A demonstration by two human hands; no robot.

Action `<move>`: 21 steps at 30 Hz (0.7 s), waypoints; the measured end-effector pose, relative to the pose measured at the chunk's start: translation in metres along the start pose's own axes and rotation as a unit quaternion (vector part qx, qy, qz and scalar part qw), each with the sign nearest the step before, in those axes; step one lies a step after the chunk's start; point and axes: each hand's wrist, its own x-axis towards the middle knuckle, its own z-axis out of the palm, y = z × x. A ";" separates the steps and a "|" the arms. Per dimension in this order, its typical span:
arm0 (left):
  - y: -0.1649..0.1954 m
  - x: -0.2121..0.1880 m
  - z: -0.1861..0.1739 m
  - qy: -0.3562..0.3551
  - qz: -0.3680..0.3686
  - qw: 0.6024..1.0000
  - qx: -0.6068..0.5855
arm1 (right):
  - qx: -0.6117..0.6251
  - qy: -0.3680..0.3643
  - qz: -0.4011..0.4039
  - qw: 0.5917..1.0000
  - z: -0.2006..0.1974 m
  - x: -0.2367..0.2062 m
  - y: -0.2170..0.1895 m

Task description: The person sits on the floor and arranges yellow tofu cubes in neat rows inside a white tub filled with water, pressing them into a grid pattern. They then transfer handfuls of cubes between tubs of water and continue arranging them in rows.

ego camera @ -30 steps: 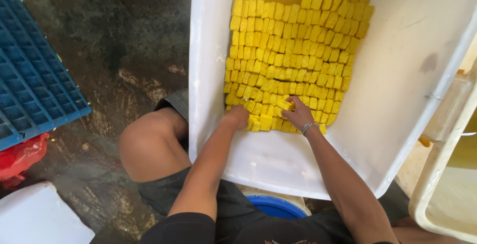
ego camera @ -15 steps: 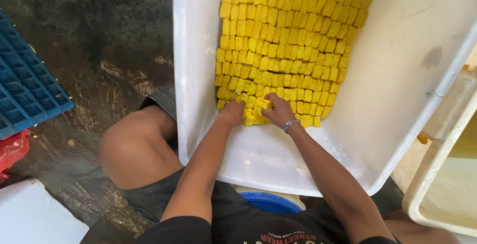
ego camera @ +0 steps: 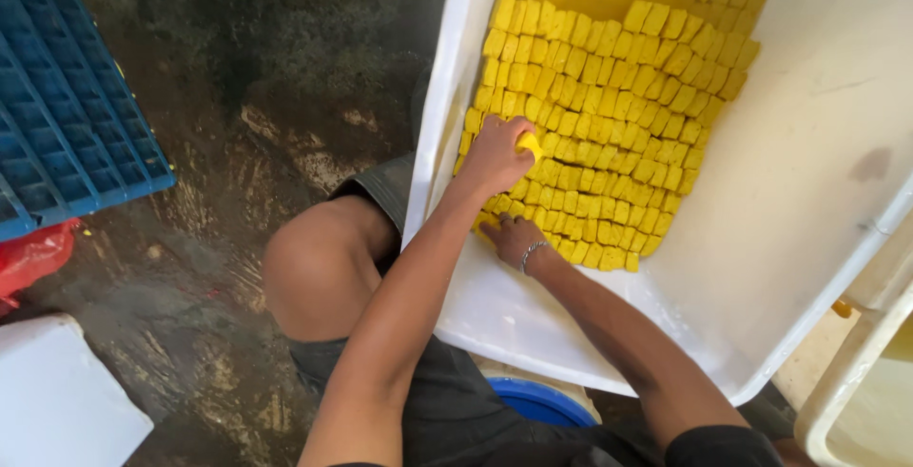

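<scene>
Currently both hands are inside the large white tub (ego camera: 818,191), which fills the right half of the frame and is tilted toward me.

Left hand (ego camera: 495,155): centre of frame, at the left edge of the yellow block field. Fingers are curled around one yellow block (ego camera: 529,145), which is lifted slightly clear of the rows. Holding, not pinching flat.

Right hand (ego camera: 512,237): just below the left, with a thin bracelet (ego camera: 531,253) at the wrist. It rests palm down on the lowest rows at the near-left corner of the field. Fingers are partly hidden under the left forearm, so I cannot tell whether they grip a block or only press on them.

Yellow blocks (ego camera: 618,115): packed in tight, slightly slanted rows running from the top centre of the frame down to mid-right. Upper rows look even and closed up. The bottom edge is ragged, with a few loose pieces near the right hand.

Progress, as a judgement: most of the field looks arranged already; the near-left corner is where work is in hand. The right and lower parts of the tub floor are bare white.

Surroundings: blue plastic crate (ego camera: 67,115) upper left, wet dark floor (ego camera: 238,144) between, blue bucket rim (ego camera: 537,405) at bottom centre.
</scene>
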 end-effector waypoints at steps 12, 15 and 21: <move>-0.045 -0.010 0.033 0.071 -0.033 0.997 -0.017 | -0.001 -0.184 0.078 0.980 -0.007 0.036 -0.008; -0.028 -0.015 0.011 0.084 -0.026 0.996 -0.017 | 0.000 -0.181 0.065 0.981 -0.012 0.046 0.002; -0.004 -0.021 -0.018 0.034 -0.133 0.959 -0.248 | 0.004 -0.172 0.070 0.983 -0.048 0.080 0.000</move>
